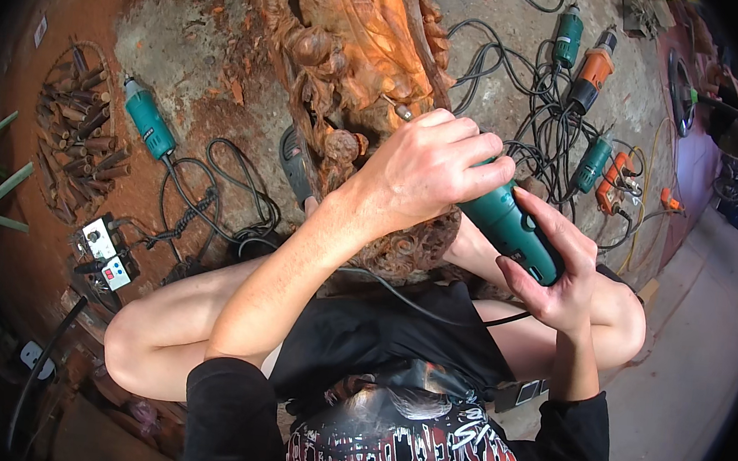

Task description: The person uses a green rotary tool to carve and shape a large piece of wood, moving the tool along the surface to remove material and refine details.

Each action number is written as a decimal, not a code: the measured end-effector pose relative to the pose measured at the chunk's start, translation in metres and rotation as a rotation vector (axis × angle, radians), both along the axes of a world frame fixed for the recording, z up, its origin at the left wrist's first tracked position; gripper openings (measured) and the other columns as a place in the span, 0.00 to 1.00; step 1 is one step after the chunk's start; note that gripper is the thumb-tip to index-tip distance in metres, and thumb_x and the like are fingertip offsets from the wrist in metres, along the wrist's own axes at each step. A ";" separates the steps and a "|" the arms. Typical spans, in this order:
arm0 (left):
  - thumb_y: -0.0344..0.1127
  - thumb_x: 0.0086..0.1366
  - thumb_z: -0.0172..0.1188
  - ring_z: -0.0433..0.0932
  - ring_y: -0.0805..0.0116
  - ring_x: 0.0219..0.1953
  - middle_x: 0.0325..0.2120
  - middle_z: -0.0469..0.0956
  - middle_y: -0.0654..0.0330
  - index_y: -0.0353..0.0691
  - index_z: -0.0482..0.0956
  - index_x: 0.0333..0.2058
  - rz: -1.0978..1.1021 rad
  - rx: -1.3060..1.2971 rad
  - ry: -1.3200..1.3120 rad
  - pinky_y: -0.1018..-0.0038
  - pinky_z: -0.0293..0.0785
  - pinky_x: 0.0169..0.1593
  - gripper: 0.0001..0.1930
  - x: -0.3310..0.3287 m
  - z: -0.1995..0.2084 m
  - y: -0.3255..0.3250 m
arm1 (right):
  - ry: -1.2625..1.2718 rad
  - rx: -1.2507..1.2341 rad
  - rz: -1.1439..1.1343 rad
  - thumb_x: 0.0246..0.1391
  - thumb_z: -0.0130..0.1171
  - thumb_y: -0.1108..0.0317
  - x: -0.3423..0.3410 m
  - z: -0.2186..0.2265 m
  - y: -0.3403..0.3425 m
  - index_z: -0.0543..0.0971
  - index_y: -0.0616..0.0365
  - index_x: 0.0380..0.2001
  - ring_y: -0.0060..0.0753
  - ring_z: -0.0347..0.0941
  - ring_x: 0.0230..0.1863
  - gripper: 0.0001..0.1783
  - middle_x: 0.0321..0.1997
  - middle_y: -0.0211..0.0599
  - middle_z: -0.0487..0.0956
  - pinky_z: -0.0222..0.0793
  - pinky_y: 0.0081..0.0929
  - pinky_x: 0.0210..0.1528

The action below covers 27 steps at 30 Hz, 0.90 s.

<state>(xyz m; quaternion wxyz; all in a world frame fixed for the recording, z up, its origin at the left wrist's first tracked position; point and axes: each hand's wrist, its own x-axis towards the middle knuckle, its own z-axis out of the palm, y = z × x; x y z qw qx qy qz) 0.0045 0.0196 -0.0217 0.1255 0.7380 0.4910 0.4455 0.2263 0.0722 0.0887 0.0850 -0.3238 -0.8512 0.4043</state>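
Both my hands hold a green die grinder [509,230] slantwise over my lap. My left hand [432,166] is wrapped round its front end, and my right hand [559,269] grips the rear of the body. The rounded metal bit [403,111] points up and left, at the surface of a large reddish-brown wood carving [364,32]; whether it touches the wood I cannot tell. Carved folds and curly knobs cover the piece, which stands between my legs. My left hand and forearm hide part of it.
A second green grinder [148,121] lies left, beside a round basket of wooden-handled tools [79,135]. White control boxes [108,252] sit below it. On the right are an orange-and-black grinder [591,79], more green grinders [567,39], tangled cables [543,127] and an orange power strip [615,182].
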 end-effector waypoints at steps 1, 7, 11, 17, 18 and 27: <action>0.28 0.45 0.72 0.83 0.60 0.42 0.42 0.84 0.62 0.43 0.82 0.46 -0.003 0.002 -0.008 0.65 0.79 0.45 0.25 0.000 0.000 0.000 | 0.001 0.012 0.005 0.44 0.72 0.72 0.001 -0.001 0.000 0.80 0.65 0.60 0.50 0.83 0.57 0.36 0.57 0.55 0.84 0.77 0.37 0.59; 0.29 0.43 0.73 0.83 0.60 0.43 0.44 0.84 0.62 0.43 0.82 0.45 -0.018 -0.002 -0.010 0.64 0.79 0.45 0.25 0.001 -0.003 0.000 | -0.027 -0.026 -0.006 0.44 0.75 0.67 0.006 -0.003 -0.003 0.78 0.73 0.60 0.47 0.83 0.58 0.39 0.58 0.56 0.83 0.75 0.36 0.62; 0.29 0.44 0.73 0.83 0.60 0.43 0.44 0.84 0.62 0.44 0.82 0.45 -0.033 -0.021 0.002 0.64 0.79 0.46 0.25 0.000 -0.001 -0.001 | -0.015 -0.032 -0.002 0.44 0.75 0.67 0.007 -0.005 -0.003 0.77 0.73 0.60 0.48 0.83 0.57 0.39 0.58 0.56 0.83 0.75 0.36 0.61; 0.30 0.46 0.71 0.83 0.61 0.42 0.44 0.84 0.62 0.44 0.82 0.45 -0.024 0.021 0.011 0.65 0.79 0.45 0.23 0.000 0.000 0.000 | 0.030 0.016 -0.010 0.44 0.74 0.72 0.009 -0.011 -0.009 0.79 0.66 0.61 0.54 0.81 0.60 0.36 0.59 0.53 0.82 0.76 0.40 0.62; 0.30 0.46 0.71 0.83 0.61 0.41 0.44 0.84 0.62 0.44 0.82 0.45 -0.020 0.033 0.012 0.65 0.79 0.44 0.23 -0.001 -0.001 0.000 | 0.033 0.018 -0.006 0.44 0.73 0.72 0.009 -0.012 -0.010 0.79 0.66 0.61 0.54 0.81 0.60 0.36 0.59 0.53 0.82 0.75 0.40 0.63; 0.30 0.48 0.70 0.83 0.61 0.41 0.44 0.85 0.62 0.45 0.82 0.44 -0.029 0.011 0.013 0.66 0.79 0.45 0.21 -0.001 0.002 0.001 | 0.023 -0.052 -0.047 0.44 0.73 0.72 0.009 -0.011 -0.010 0.78 0.67 0.61 0.52 0.81 0.61 0.37 0.59 0.56 0.82 0.74 0.40 0.63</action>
